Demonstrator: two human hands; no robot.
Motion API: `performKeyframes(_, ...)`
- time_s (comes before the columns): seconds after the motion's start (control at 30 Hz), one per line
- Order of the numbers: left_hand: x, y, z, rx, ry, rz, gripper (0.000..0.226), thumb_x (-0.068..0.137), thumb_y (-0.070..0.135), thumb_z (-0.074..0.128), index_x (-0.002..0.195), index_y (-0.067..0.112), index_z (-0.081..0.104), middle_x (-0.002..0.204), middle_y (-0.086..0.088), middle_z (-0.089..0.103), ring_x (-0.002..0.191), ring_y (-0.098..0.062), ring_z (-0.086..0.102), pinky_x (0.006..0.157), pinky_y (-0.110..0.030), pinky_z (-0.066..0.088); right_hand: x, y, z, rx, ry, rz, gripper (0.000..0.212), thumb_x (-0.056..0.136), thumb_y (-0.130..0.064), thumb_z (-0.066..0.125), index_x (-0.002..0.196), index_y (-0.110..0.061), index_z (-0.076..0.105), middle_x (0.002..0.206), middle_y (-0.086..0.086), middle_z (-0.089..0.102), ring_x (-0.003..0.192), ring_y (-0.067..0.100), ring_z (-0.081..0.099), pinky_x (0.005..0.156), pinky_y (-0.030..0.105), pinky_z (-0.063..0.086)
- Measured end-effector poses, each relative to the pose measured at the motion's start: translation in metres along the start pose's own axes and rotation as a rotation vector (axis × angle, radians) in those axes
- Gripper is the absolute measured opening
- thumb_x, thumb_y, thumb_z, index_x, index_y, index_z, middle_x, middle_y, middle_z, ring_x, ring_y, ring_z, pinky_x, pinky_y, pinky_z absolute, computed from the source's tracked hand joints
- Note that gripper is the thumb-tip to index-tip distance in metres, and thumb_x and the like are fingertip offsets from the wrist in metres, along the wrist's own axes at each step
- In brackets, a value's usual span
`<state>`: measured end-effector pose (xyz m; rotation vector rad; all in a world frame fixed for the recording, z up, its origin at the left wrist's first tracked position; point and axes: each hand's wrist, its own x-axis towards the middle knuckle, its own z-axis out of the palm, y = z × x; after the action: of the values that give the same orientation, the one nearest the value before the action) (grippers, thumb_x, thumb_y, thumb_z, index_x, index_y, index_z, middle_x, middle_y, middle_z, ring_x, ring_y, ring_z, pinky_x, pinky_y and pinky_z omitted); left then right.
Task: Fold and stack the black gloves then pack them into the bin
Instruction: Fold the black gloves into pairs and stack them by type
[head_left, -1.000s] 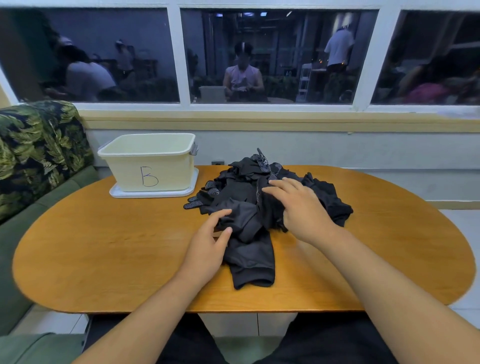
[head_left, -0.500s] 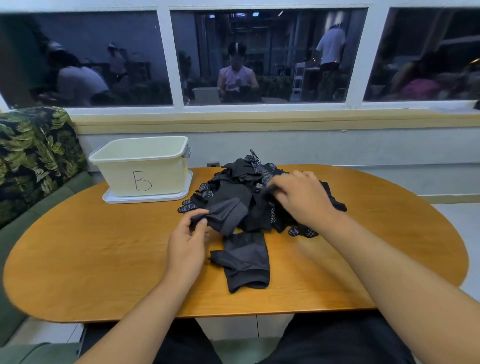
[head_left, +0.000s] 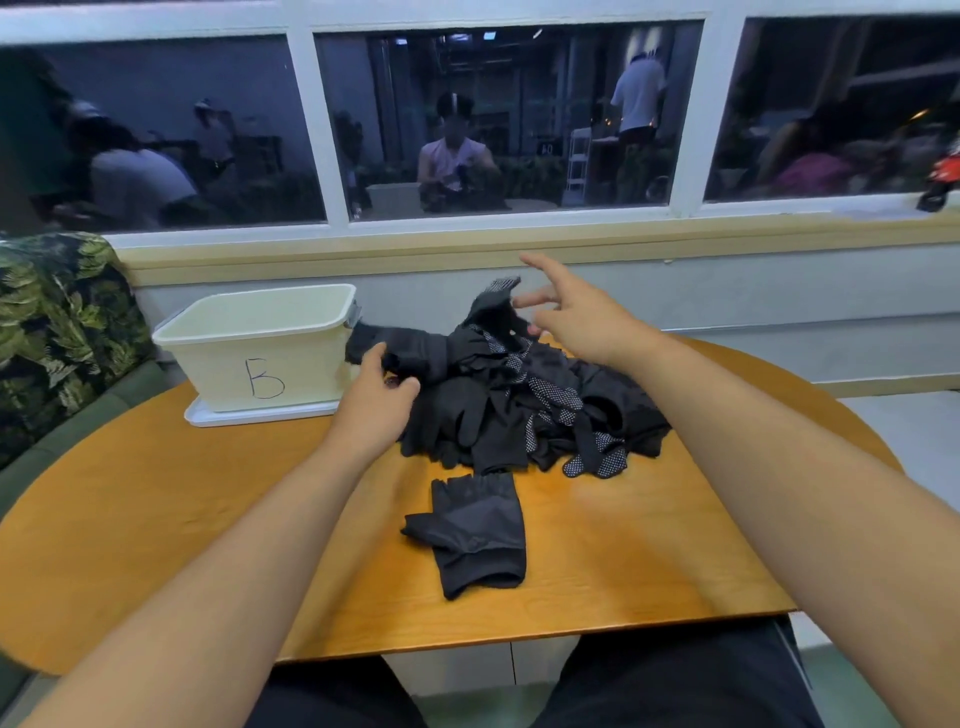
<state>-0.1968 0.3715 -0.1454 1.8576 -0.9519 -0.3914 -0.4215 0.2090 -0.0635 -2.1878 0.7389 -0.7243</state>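
A heap of black gloves (head_left: 524, 410), some with white grip dots, lies on the wooden table (head_left: 156, 519). One black glove (head_left: 426, 348) is lifted off the heap's left side; my left hand (head_left: 376, 400) grips its cuff end. My right hand (head_left: 576, 317) hovers above the heap's far side with fingers spread, touching the raised dotted fingertip end of the glove, holding nothing that I can make out. A single fingerless black glove (head_left: 478, 530) lies flat on the table in front of the heap. The cream bin (head_left: 260, 343) marked "B" stands at the back left.
The bin sits on a white tray (head_left: 208, 418). A leaf-print sofa (head_left: 57, 332) borders the table on the left. A wall with a window ledge (head_left: 727, 234) runs behind the table. Bare wood shows to the left and right of the heap.
My left hand has risen from the table with a glove pulled up off the heap. My right hand has lifted off the pile and opened its fingers above it.
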Motion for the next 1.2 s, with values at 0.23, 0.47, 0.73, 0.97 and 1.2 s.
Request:
performKeyframes(0.23,-0.039,-0.044,0.016,0.219,-0.138,-0.02,0.077,0.104,0.042,0.062,0.168,0.028,0.022,0.169,0.001,0.037,0.152,-0.025,0.042,0.118,-0.044,0.041,-0.036,0.053,-0.023,-0.256,0.047,0.154,0.038,0.099,-0.002,0.053,0.123,-0.026,0.071,0.107,-0.005,0.076,0.095,0.017,0.068,0.086,0.035,0.054)
performKeyframes(0.47,-0.077,-0.076,0.019,0.291,-0.112,0.148,0.056,0.105,0.058,0.05,0.155,0.035,0.043,0.155,0.013,0.048,0.145,-0.011,0.044,0.118,-0.042,0.042,-0.075,0.098,-0.013,-0.688,0.038,0.247,0.026,0.095,-0.043,0.077,0.119,-0.035,0.072,0.114,-0.009,0.068,0.112,0.022,0.066,0.079,0.031,0.046)
performKeyframes(0.73,-0.105,-0.079,0.026,0.672,-0.216,0.333,0.058,0.107,0.065,0.034,0.161,0.043,0.036,0.168,0.018,0.032,0.157,-0.009,0.023,0.128,-0.034,0.024,-0.075,0.081,-0.035,-0.245,0.423,0.234,0.01,0.099,-0.03,0.064,0.09,-0.027,0.064,0.086,-0.005,0.071,0.083,0.02,0.068,0.075,0.038,0.055)
performKeyframes(0.97,-0.11,-0.074,0.022,0.662,-0.217,0.34,0.058,0.107,0.062,0.04,0.162,0.042,0.035,0.168,0.02,0.032,0.157,-0.008,0.024,0.128,-0.033,0.021,-0.081,0.014,-0.063,-0.06,0.348,0.205,0.023,0.099,-0.016,0.06,0.115,-0.031,0.065,0.077,0.0,0.058,0.069,0.016,0.056,0.064,0.034,0.04)
performKeyframes(1.2,-0.119,-0.065,0.013,0.375,-0.174,0.387,0.054,0.104,0.057,0.055,0.154,0.048,0.039,0.157,0.028,0.041,0.143,0.005,0.035,0.121,-0.036,0.038,-0.087,-0.028,-0.067,-0.021,0.117,0.14,0.026,0.107,-0.018,0.055,0.115,-0.037,0.071,0.094,0.01,0.068,0.081,0.024,0.063,0.079,0.047,0.053)
